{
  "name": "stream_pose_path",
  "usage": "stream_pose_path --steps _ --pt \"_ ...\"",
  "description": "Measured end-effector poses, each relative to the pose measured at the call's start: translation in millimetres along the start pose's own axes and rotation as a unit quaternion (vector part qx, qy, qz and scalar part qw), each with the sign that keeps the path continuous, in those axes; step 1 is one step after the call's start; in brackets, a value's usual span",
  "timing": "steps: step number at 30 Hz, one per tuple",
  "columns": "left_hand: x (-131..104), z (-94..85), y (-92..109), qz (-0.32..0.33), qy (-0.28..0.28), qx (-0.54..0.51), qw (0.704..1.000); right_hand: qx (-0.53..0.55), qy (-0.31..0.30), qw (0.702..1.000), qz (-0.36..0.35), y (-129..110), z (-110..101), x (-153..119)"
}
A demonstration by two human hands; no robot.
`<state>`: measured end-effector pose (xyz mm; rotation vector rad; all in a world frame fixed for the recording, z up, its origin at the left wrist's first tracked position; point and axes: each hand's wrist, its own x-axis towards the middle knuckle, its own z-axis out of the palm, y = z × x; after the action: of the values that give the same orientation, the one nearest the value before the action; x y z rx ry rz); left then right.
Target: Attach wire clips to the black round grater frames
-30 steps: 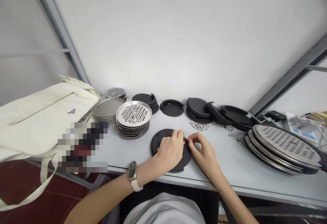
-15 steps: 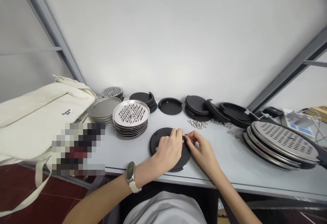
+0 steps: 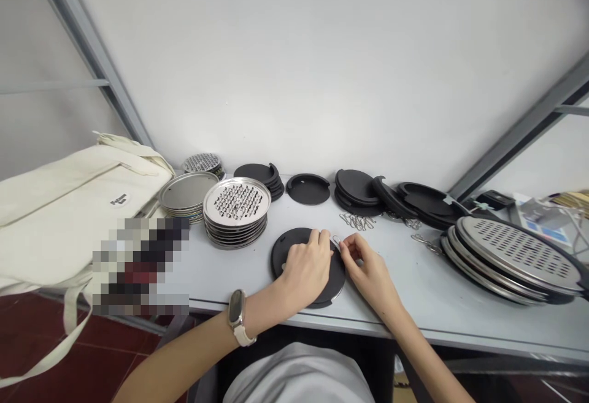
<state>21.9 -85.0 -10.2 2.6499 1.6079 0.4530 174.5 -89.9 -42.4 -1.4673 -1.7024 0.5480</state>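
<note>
A black round disc (image 3: 288,246) with a raised rim lies flat near the table's front edge. Over its right half rests my left hand (image 3: 306,268), fingers bent and closed at the disc's upper right edge; the fingertips are partly hidden. Between the thumb and index finger of my right hand (image 3: 368,265), just right of the disc, is a small wire hook (image 3: 336,241). The hook's loop shows in the gap between both hands. Several similar wire hooks (image 3: 358,222) lie in a tangle on the table behind.
Stacked round metal graters (image 3: 237,203) and plain metal discs (image 3: 189,192) stand at left, beside a cream bag (image 3: 78,207). Black discs (image 3: 356,187) line the wall. Handled graters (image 3: 515,246) are piled at right, with more wire hooks (image 3: 426,243) next to them.
My right hand has shifted slightly right, away from my left fingers, and more of the wire hook's loop shows. My left hand stays on the disc.
</note>
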Motion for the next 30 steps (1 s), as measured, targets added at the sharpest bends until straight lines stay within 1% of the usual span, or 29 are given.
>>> stream_pose_path --steps 7,14,18,22,24,30 --pt "-0.9 -1.2 -1.4 0.01 -0.001 0.006 1.0 0.005 -0.014 1.0 -0.019 -1.8 -0.2 1.0" --pt "-0.2 -6.4 -7.1 0.037 -0.032 0.001 0.999 0.014 -0.034 0.999 -0.024 -5.7 -2.5 0.0" --pt "3.7 -13.2 -15.5 0.066 -0.056 -0.014 0.996 0.011 -0.047 0.999 -0.025 -7.3 -2.4 -1.4" --pt "7.8 -21.4 -26.6 0.111 -0.094 -0.034 0.989 0.015 -0.056 0.998 -0.017 -8.4 -2.6 -2.2" --pt "8.5 -24.6 -32.2 0.129 -0.104 -0.05 0.985 0.018 -0.061 0.998 -0.012 -9.3 -2.7 -2.3" --pt "11.5 -28.1 -46.0 0.17 -0.133 -0.105 0.971 0.015 -0.093 0.995 -0.016 -10.4 -2.0 -3.2"
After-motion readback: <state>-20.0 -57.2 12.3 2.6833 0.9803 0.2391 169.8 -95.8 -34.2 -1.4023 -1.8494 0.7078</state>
